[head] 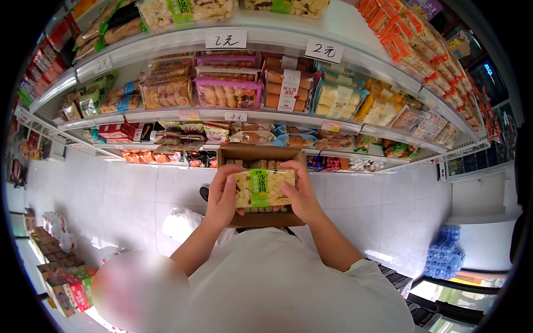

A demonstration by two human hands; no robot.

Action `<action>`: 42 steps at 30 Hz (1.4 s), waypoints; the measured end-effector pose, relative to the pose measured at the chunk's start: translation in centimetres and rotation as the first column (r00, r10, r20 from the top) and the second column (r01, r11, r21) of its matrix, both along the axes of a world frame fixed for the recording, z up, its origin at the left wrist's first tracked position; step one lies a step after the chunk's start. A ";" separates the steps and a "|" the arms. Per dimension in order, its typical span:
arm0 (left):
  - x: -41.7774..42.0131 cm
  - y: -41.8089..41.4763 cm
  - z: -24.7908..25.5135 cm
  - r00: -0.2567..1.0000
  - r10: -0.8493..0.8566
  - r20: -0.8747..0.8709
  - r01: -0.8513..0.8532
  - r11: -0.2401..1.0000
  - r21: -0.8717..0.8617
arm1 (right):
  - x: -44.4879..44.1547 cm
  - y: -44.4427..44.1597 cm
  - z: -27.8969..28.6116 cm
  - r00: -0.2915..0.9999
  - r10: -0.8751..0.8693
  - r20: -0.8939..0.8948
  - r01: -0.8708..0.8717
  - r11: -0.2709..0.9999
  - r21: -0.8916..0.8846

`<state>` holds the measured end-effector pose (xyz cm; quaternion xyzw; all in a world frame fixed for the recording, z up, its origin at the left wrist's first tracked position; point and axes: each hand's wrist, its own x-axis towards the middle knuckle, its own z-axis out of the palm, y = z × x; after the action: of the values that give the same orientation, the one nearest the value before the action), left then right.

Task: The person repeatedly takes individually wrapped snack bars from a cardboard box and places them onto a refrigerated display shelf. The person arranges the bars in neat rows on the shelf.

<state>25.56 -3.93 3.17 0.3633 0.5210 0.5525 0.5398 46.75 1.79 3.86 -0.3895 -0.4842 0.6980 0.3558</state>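
Note:
Both my hands hold one clear-wrapped pack of sachima, a pale puffed pastry with a green printed band. My left hand grips its left end, thumb on top. My right hand has the right end, with the thumb resting on the wrapper. The pack is held over an open cardboard box, right in front of my body. Inside the box, more pale packs show beyond and below the held one; most of them are hidden by it. What the box rests on is out of sight.
Store shelves curve ahead. The top one bears more sachima packs; lower ones hold bagged cakes and pastries. A white plastic bag lies at left on the tiled floor. Blue bottle packs and stacked cartons stand farther out.

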 end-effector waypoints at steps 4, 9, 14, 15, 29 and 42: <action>0.0 1.8 0.7 0.992 0.091 0.092 -0.090 0.996 -0.017 | -1.0 -1.3 1.0 0.999 -0.046 0.007 0.041 0.940 0.339; -0.8 1.3 0.0 0.974 0.148 -0.173 -0.105 0.967 0.234 | -1.5 -0.6 0.5 0.989 -0.122 -0.088 0.132 0.984 0.118; -1.3 1.3 0.4 0.924 0.272 -0.269 -0.186 0.934 0.304 | -2.5 0.3 0.6 0.981 -0.182 -0.064 0.193 0.916 0.353; -1.8 1.3 0.7 0.943 0.247 -0.223 -0.195 0.954 0.229 | -2.6 0.4 0.1 0.977 -0.215 -0.004 0.179 0.806 0.564; -4.4 4.8 4.5 0.807 0.481 -0.343 -0.039 0.623 0.781 | -3.4 8.8 15.6 0.744 -0.292 0.601 -0.572 0.187 0.799; -3.7 1.2 -5.0 0.718 -0.119 -0.686 0.332 0.925 0.187 | -5.3 25.7 26.3 0.490 -0.763 0.423 -0.651 0.002 0.759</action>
<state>21.89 -2.77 -1.80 0.6735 0.5403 0.3880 0.3224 41.48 27.47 30.19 -0.3214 -0.8900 -0.2079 0.2477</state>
